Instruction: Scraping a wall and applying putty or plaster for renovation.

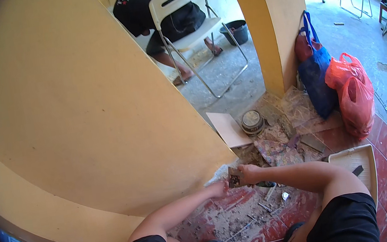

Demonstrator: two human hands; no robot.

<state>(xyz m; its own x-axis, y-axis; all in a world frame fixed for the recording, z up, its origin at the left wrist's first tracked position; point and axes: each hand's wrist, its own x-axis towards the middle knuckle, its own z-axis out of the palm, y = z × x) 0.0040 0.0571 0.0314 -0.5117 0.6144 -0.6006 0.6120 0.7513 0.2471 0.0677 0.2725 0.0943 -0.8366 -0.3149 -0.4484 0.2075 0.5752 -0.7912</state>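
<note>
Down at the foot of the yellow wall [80, 103], both my hands come together. Between finger and thumb my right hand [249, 173] grips a small flat rectangular plate [235, 177], brownish grey with dark marks, much like a scraper blade. My left hand [219, 188] sits just left of the plate, its fingers drawn together; whether they touch the plate or hold anything is too small to tell. A chipped pale patch [220, 172] shows on the wall's lower corner, right behind my hands. Loose rubble [233, 217] covers the red tiles below.
A cream tray [371, 164] with a dark flat tool lies to the right. Ahead are a round can [252, 121], a pale board [229, 129], red plastic bags [357, 104] and a blue bag [317, 80]. Beyond the opening a person sits on a folding chair [178, 3] near a black bucket [235, 33].
</note>
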